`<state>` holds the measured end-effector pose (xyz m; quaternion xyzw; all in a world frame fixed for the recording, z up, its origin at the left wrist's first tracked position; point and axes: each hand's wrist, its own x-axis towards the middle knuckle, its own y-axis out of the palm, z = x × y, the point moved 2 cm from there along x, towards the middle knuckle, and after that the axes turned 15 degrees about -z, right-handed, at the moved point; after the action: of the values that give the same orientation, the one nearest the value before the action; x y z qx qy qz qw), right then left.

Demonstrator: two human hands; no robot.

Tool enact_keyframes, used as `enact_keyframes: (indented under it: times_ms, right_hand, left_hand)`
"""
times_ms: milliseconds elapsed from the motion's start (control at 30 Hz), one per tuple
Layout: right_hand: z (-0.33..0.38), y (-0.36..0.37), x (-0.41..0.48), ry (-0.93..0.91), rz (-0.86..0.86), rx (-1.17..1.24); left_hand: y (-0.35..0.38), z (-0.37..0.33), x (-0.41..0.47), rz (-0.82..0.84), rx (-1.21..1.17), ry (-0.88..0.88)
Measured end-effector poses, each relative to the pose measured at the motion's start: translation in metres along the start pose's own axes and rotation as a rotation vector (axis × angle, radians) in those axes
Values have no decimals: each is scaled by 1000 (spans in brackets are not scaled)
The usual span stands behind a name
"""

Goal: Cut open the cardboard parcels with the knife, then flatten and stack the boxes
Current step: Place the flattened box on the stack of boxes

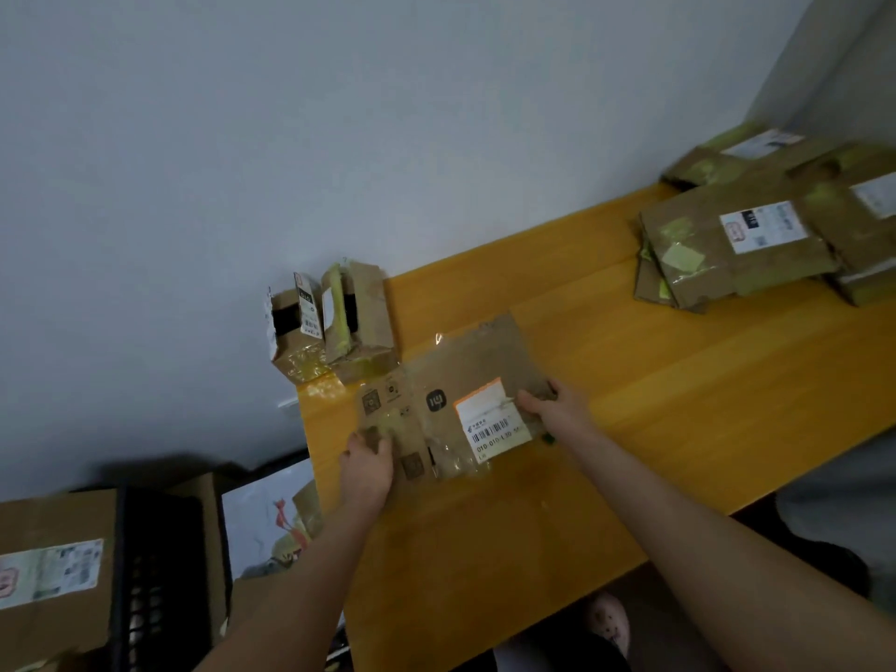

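2 pinch grips, left hand (pixel 367 465), right hand (pixel 552 405), on box (pixel 465 366), label (pixel 489 421) "010 010"

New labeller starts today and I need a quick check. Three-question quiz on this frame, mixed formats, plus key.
1. True or false: the left hand and the right hand both touch the flattened box bearing the orange-edged label.
2. The stack of flattened boxes lies: A) at the far right of the table; B) on the floor; C) under the left hand.
3. How many small opened boxes stand near the table's far-left corner?
Key: 1 true; 2 A; 3 two.
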<state>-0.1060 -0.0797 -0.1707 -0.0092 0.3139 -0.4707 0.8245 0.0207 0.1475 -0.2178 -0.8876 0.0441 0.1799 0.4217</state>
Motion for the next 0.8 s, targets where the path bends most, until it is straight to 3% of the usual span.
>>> enact_keyframes:
  times_ms: [300, 533, 800]
  right_hand:
    - [58, -105, 69, -160, -27, 49]
    - [85, -242, 156, -402, -281, -383]
    - [137, -346, 248, -450, -449, -524]
  left_hand:
    - [38, -120, -35, -63, -222, 24]
    - [126, -242, -104, -145, -234, 60]
    - [208, -377, -154, -66, -439, 94]
